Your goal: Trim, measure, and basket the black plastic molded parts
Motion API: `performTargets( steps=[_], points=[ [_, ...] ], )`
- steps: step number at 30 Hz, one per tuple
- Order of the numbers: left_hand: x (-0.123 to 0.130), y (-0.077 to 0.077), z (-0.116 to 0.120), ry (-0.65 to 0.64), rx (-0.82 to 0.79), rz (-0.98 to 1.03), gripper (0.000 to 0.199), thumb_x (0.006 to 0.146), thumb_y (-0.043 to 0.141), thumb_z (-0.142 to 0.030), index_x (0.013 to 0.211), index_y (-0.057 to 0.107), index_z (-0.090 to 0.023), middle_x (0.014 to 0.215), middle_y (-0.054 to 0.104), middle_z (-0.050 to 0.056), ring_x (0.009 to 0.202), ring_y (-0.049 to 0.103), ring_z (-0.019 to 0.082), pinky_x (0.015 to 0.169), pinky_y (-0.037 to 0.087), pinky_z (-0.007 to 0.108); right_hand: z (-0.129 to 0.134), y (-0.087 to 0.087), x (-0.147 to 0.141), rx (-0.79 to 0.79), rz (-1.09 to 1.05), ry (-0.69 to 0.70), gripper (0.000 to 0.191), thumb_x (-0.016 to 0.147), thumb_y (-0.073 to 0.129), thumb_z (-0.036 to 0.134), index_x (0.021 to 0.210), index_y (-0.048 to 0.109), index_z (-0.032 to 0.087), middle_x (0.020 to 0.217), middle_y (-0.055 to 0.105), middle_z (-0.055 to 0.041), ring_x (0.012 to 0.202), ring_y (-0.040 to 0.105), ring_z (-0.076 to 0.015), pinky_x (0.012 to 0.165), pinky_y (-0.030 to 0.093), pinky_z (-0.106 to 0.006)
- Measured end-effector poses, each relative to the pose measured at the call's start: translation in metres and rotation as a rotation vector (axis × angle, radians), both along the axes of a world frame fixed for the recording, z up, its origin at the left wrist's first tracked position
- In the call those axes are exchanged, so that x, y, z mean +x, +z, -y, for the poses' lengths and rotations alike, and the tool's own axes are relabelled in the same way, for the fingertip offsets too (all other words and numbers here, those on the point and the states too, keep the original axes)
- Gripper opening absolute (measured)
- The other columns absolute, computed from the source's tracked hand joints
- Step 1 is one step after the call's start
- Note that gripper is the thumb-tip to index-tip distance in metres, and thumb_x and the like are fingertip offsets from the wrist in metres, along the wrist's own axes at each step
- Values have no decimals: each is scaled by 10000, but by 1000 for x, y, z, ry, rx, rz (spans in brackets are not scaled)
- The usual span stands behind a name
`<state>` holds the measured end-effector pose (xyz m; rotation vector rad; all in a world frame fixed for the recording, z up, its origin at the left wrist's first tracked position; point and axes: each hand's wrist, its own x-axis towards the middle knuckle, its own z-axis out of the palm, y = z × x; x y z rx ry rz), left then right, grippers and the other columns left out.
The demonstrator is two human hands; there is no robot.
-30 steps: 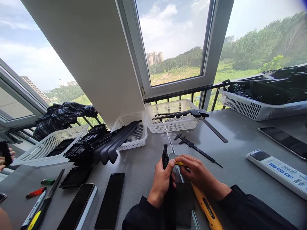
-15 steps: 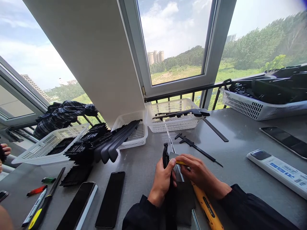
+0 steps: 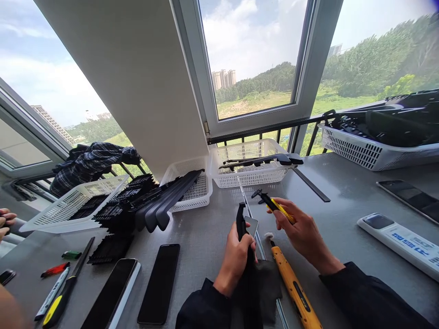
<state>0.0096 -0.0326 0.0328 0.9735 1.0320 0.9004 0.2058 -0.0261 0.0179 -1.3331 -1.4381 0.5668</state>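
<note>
My left hand [image 3: 235, 258] is closed round a long black plastic part [image 3: 241, 218] that stands up past the thumb and runs down toward my body. A small grey plate [image 3: 252, 225] shows beside those fingers; whether they grip it too is unclear. My right hand [image 3: 305, 230], apart from the left, pinches a yellow-and-black handheld tool [image 3: 283, 211] whose kind I cannot make out. Its black end overlaps the black caliper [image 3: 259, 193] on the table. Between my forearms lie a dark cloth-like sheet [image 3: 269, 283], a metal rod [image 3: 281, 313] and an orange-yellow power tool [image 3: 297, 288] with a fuzzy tip.
White baskets [image 3: 252, 182] with black parts line the window side. Black strips [image 3: 154, 214] are piled at left. Two phones [image 3: 159, 283], a file [image 3: 68, 288] and a marker [image 3: 51, 294] lie leftward; a white device [image 3: 401, 242] rests right. Another person's hand [image 3: 7, 218] shows far left.
My right hand has moved up and right, away from my left hand, carrying the yellow-and-black tool. The orange-yellow tool's tip is now uncovered, while the caliper is partly hidden.
</note>
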Motion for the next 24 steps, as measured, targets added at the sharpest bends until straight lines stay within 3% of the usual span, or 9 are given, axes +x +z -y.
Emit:
performTargets(
  steps=[4, 9, 13, 16, 20, 24],
  points=[
    [1, 1, 2, -49, 13, 28, 423, 783, 612, -390, 1142, 477, -211, 632, 541, -86, 421, 439, 98, 422, 436, 226, -4, 7, 5, -159, -380, 12, 426, 934, 637, 403, 1309, 577, 210, 972, 750, -63, 552, 536, -124, 539, 472, -284],
    [2, -1, 3, -42, -8, 37, 414, 813, 596, -398, 1156, 472, -203, 615, 539, -88, 411, 443, 98, 418, 424, 222, -5, 10, 7, -340, -735, 200, 704, 715, 712, 183, 1398, 573, 281, 1353, 673, -71, 786, 636, -144, 702, 574, -295],
    [3, -2, 3, -19, 35, 23, 451, 871, 623, -521, 1160, 498, -198, 633, 550, -81, 421, 465, 99, 427, 439, 227, -1, 8, 7, -422, -786, 383, 830, 781, 835, 319, 1539, 501, 375, 1511, 577, -71, 1053, 710, -233, 932, 608, -403],
    [2, -4, 1, -2, 64, 34, 525, 875, 638, -662, 1105, 531, -203, 619, 554, -78, 418, 477, 101, 427, 429, 228, 1, 5, 5, -432, -765, 461, 860, 839, 850, 463, 1595, 448, 386, 1534, 568, -99, 1104, 725, -259, 1032, 572, -479],
    [-2, -6, -2, 46, 40, 65, 601, 826, 663, -771, 1011, 552, -210, 588, 563, -76, 395, 479, 96, 422, 394, 218, 1, 5, 1, -428, -744, 509, 804, 850, 854, 500, 1561, 514, 345, 1498, 599, -122, 1080, 727, -245, 1046, 558, -492],
    [-6, -7, -4, 84, 0, 120, 595, 837, 652, -776, 989, 553, -209, 555, 551, -81, 387, 465, 90, 418, 359, 202, 0, 7, -1, -444, -736, 535, 782, 866, 834, 514, 1551, 515, 312, 1402, 656, -125, 1013, 743, -241, 956, 600, -465]
  ],
)
